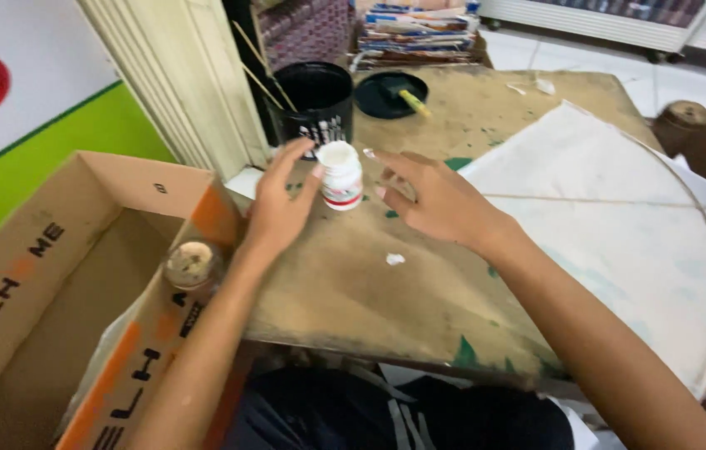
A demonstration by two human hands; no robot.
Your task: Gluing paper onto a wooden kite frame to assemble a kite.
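A small white jar [341, 176] with a red-banded label stands upright on the worn wooden table [370, 283]. My left hand [276, 208] curls around its left side, thumb and fingers touching it. My right hand [430, 196] hovers just right of the jar with fingers spread, fingertips close to the lid; whether they touch it I cannot tell.
A black bucket [316, 100] with thin sticks stands behind the jar, its black lid [390, 93] with a yellow-handled tool beside it. An open cardboard box [53, 292] sits at left, a round dirty-lidded container [192, 265] on its edge. A white cloth [620, 225] covers the table's right.
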